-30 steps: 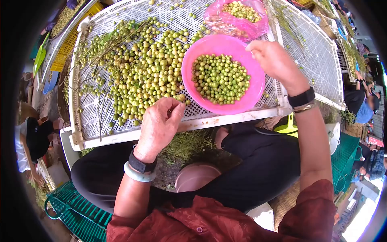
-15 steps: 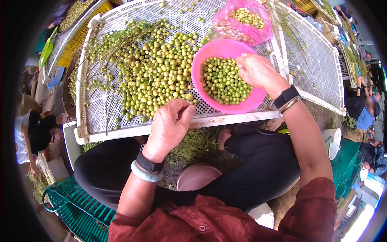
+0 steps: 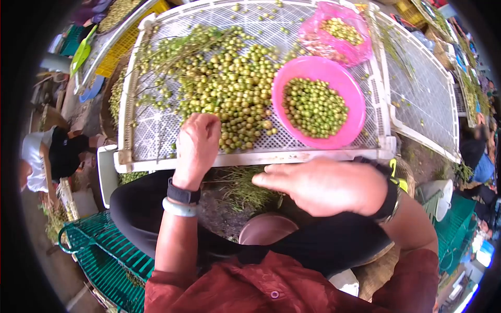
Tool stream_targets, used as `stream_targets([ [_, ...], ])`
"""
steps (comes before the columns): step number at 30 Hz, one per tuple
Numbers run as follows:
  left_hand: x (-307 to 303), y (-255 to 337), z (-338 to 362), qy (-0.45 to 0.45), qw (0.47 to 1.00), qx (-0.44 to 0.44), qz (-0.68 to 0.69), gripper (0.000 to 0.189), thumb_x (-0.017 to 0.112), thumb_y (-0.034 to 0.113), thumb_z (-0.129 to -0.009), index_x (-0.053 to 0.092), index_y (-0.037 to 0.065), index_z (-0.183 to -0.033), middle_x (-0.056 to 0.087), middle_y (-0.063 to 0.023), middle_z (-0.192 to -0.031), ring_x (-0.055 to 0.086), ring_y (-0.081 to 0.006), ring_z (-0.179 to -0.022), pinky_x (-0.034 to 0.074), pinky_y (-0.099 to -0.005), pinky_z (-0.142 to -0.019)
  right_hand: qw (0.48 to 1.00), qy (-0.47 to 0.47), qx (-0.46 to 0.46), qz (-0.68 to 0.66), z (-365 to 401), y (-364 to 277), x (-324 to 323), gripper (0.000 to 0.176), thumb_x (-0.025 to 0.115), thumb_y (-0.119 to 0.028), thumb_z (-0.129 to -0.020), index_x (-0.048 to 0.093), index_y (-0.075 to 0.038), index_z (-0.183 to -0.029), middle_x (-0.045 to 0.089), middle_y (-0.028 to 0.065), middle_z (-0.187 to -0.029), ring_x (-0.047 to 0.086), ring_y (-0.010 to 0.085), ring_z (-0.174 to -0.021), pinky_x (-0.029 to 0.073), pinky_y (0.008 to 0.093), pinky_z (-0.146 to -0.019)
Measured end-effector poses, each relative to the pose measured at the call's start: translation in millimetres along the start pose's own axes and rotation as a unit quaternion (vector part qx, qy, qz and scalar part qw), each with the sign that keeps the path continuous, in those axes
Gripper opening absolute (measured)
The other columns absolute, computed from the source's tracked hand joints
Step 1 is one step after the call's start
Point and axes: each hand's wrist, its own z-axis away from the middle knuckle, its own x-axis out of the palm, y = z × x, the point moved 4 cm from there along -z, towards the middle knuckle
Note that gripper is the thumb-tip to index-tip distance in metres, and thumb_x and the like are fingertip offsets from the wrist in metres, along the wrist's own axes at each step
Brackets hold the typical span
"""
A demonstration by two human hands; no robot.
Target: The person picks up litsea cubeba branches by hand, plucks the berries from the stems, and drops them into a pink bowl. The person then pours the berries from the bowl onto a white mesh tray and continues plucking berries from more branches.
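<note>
A heap of small round green-yellow fruits, some still on thin twigs, covers the left and middle of the white mesh tray. At the heap's near edge is my left hand, its fingers curled in; what they hold, if anything, is hidden. My right hand, smeared by motion, is in front of the tray's near rim, above my lap, fingers stretched to the left with nothing visible in them. The pink bowl stands on the tray, right of the heap, partly filled with the same kind of fruit.
Behind the bowl lies a pink plastic bag of paler fruits. A second mesh tray adjoins on the right. Leafy twigs and a dull pink tub are below, between my legs. A green basket stands at lower left.
My right hand has left the bowl and moved down in front of the tray's rim, its fingers now straight. My left hand has shifted left and up along the heap. The view has shifted slightly.
</note>
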Motion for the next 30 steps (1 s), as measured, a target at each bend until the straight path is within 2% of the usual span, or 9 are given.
stream_targets([
  [3, -13, -21, -18, 0.056, 0.996, 0.023, -0.068, 0.015, 0.060, 0.009, -0.082, 0.066, 0.003, -0.094, 0.061, -0.0127, -0.086, 0.060, -0.0287, -0.080, 0.047, -0.0370, -0.071, 0.981, 0.136, -0.128, 0.047, 4, -8, 0, 0.010, 0.054, -0.007, -0.082, 0.054, -0.002, -0.091, 0.057, 0.0083, -0.076, 0.054, 0.0304, -0.071, 0.042, 0.0379, -0.066],
  [6, -10, -20, -38, 0.075, 0.990, 0.048, -0.107, 0.017, 0.061, 0.013, -0.081, 0.068, 0.005, -0.095, 0.062, -0.0132, -0.092, 0.058, -0.0314, -0.091, 0.046, -0.0404, -0.081, 0.990, 0.067, -0.098, 0.080, -12, -12, -3, 0.009, 0.056, -0.008, -0.081, 0.053, -0.003, -0.087, 0.054, 0.0081, -0.074, 0.053, 0.0292, -0.072, 0.040, 0.0393, -0.065],
  [10, 20, -18, -60, -0.016, 0.982, -0.019, -0.189, 0.029, 0.068, 0.028, -0.078, 0.068, 0.005, -0.095, 0.063, -0.0152, -0.096, 0.058, -0.0292, -0.095, 0.046, -0.0392, -0.085, 0.940, 0.275, -0.139, 0.147, -28, -10, 4, 0.009, 0.058, -0.009, -0.079, 0.053, -0.003, -0.084, 0.055, 0.0093, -0.077, 0.055, 0.0278, -0.073, 0.042, 0.0371, -0.068],
  [11, 33, -29, -63, 0.003, 0.978, 0.001, -0.209, 0.028, 0.069, 0.028, -0.077, 0.068, 0.004, -0.091, 0.064, -0.0157, -0.090, 0.060, -0.0307, -0.090, 0.048, -0.0396, -0.081, 0.948, 0.227, -0.127, 0.185, -32, -4, 6, 0.026, 0.067, -0.009, -0.079, 0.054, -0.003, -0.100, 0.054, 0.0106, -0.090, 0.057, 0.0264, -0.081, 0.046, 0.0356, -0.072],
  [14, 37, -31, -67, -0.020, 0.985, -0.042, -0.166, 0.023, 0.069, 0.026, -0.077, 0.066, 0.005, -0.085, 0.065, -0.0150, -0.084, 0.061, -0.0321, -0.084, 0.049, -0.0399, -0.076, 0.968, 0.096, 0.000, 0.232, -55, 4, 15, 0.011, 0.056, -0.007, -0.083, 0.053, -0.001, -0.092, 0.053, 0.0114, -0.087, 0.056, 0.0260, -0.081, 0.046, 0.0366, -0.068],
  [19, 43, -33, -66, -0.005, 0.982, 0.062, -0.180, 0.008, 0.062, 0.014, -0.078, 0.064, 0.007, -0.079, 0.065, -0.0122, -0.075, 0.063, -0.0307, -0.075, 0.050, -0.0405, -0.072, 0.949, 0.142, 0.131, 0.249, -77, 53, 35, 0.006, 0.045, -0.005, -0.083, 0.051, -0.002, -0.083, 0.053, 0.0117, -0.076, 0.059, 0.0272, -0.073, 0.047, 0.0367, -0.064],
  [23, 44, -44, -68, 0.013, 0.971, 0.083, -0.224, 0.009, 0.059, 0.013, -0.080, 0.064, 0.007, -0.077, 0.065, -0.0146, -0.073, 0.063, -0.0316, -0.070, 0.051, -0.0400, -0.065, 0.897, 0.146, 0.088, 0.407, -69, 49, 24, 0.010, 0.053, -0.003, -0.073, 0.058, 0.000, -0.082, 0.060, 0.0120, -0.076, 0.063, 0.0208, -0.073, 0.052, 0.0309, -0.061],
  [26, 23, -43, -65, 0.026, 0.999, -0.021, -0.023, 0.011, 0.058, 0.012, -0.082, 0.064, 0.003, -0.081, 0.064, -0.0181, -0.073, 0.063, -0.0321, -0.068, 0.050, -0.0399, -0.063, 0.827, 0.083, 0.174, 0.529, -67, 75, 28, 0.014, 0.056, -0.003, -0.072, 0.059, 0.003, -0.085, 0.061, 0.0112, -0.078, 0.063, 0.0185, -0.075, 0.052, 0.0288, -0.059],
  [30, -4, -35, -31, -0.001, 0.941, -0.196, 0.275, 0.019, 0.061, 0.019, -0.086, 0.061, 0.000, -0.080, 0.062, -0.0045, -0.068, 0.058, -0.0153, -0.059, 0.047, -0.0302, -0.055, 0.879, 0.201, 0.184, 0.392, -78, 90, 13, 0.013, 0.050, -0.001, -0.078, 0.056, 0.002, -0.089, 0.058, 0.0157, -0.082, 0.063, 0.0264, -0.075, 0.051, 0.0374, -0.063],
])
